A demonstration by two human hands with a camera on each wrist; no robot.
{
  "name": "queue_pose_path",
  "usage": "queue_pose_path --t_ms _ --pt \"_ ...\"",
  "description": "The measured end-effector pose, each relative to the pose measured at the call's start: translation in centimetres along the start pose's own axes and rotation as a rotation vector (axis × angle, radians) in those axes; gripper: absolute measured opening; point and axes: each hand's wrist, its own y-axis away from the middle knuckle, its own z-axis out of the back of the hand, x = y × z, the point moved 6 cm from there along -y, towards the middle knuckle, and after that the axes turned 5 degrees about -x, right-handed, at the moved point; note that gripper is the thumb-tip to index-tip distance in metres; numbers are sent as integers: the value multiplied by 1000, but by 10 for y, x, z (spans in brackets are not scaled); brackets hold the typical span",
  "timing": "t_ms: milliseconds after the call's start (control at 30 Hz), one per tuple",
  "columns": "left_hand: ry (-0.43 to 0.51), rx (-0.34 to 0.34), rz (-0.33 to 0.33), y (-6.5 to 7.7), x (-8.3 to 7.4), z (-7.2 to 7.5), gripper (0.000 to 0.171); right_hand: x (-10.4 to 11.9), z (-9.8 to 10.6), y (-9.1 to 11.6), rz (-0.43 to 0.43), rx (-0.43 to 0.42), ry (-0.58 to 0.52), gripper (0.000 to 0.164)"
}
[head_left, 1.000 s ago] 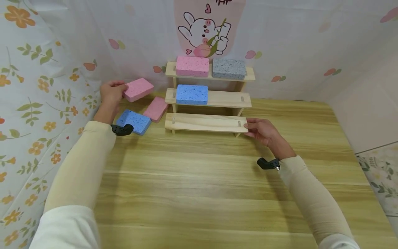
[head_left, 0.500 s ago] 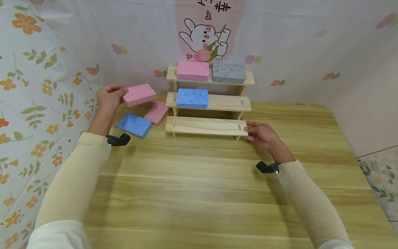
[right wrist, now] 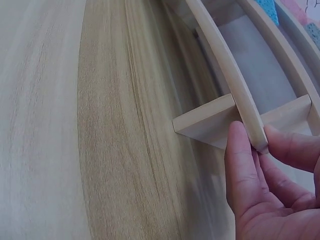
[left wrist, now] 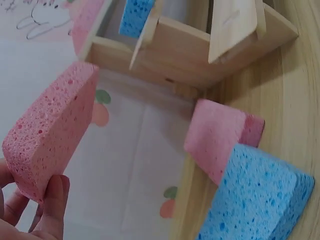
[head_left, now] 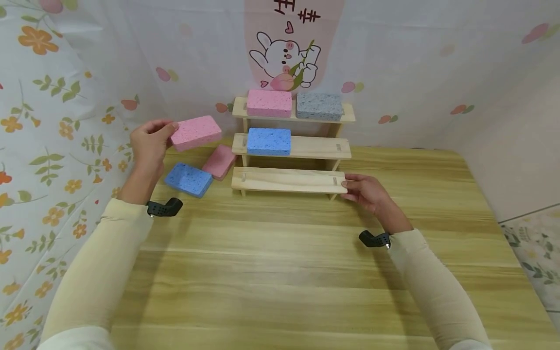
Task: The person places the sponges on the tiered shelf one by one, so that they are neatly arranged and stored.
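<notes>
Right of centre, the right hand [head_left: 365,192] pinched the lowest shelf [head_left: 288,180] between thumb and fingers, probably to steady the rack [head_left: 312,146]. At left, the left hand [head_left: 148,143] pinched a raised pink sponge [head_left: 196,133] by one end, leaving the rest uncovered. Farther, above centre, a grey sponge [head_left: 319,106] lay flat.

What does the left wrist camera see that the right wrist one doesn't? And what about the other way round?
Only the left wrist view shows the left hand holding up a pink sponge, plus the lower pink sponge and lower blue sponge beside the stand.

Only the right wrist view shows the right hand pinching one end of the lowest shelf, and a bit of the gray sponge.

Both show the stand, parts of its blue sponge and its pink sponge, and the tabletop.
</notes>
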Motion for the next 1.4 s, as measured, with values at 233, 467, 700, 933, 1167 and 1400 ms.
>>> queue_pose_path --t_ms 233,467,700,933,1167,1400 --pt "100 -22 15 12 -1 2 19 -7 -3 -2 -2 5 -6 56" --pt "137 52 46 20 -1 -10 20 -7 -2 -4 0 -18 -10 57" --pt "114 141 -8 29 -6 -30 14 -6 1 -2 3 -17 -21 60" --pt "94 190 -44 37 -10 -45 16 -6 2 -2 14 -28 -16 58" --pt "136 320 -9 44 -8 -62 27 -6 1 -1 11 -38 -12 57" --pt "202 451 30 53 -5 -76 43 -7 0 -3 18 -40 -40 57"
